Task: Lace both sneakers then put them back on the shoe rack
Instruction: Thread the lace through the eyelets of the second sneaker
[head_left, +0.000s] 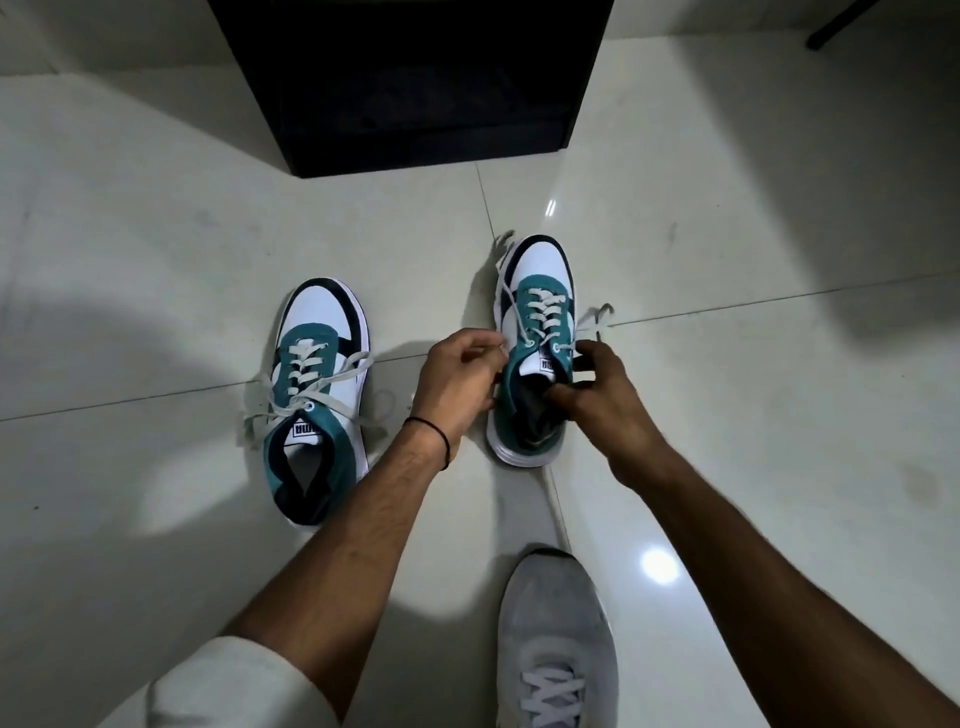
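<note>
Two teal, white and black sneakers stand on the pale tiled floor, toes pointing away from me. The left sneaker (317, 395) has its grey lace threaded, with the ends lying loose on both sides. The right sneaker (535, 332) is between my hands. My left hand (457, 384) pinches one end of its grey lace (511, 312) at the shoe's left side. My right hand (608, 395) grips the collar on the right, thumb inside the opening. The other lace end (597, 317) trails on the floor to the right.
The black shoe rack (415, 88) stands on the floor just beyond the sneakers, its inside dark. My own foot in a grey sneaker (556, 644) rests at the bottom, near the right sneaker's heel. A dark leg of something (841, 26) shows at the top right.
</note>
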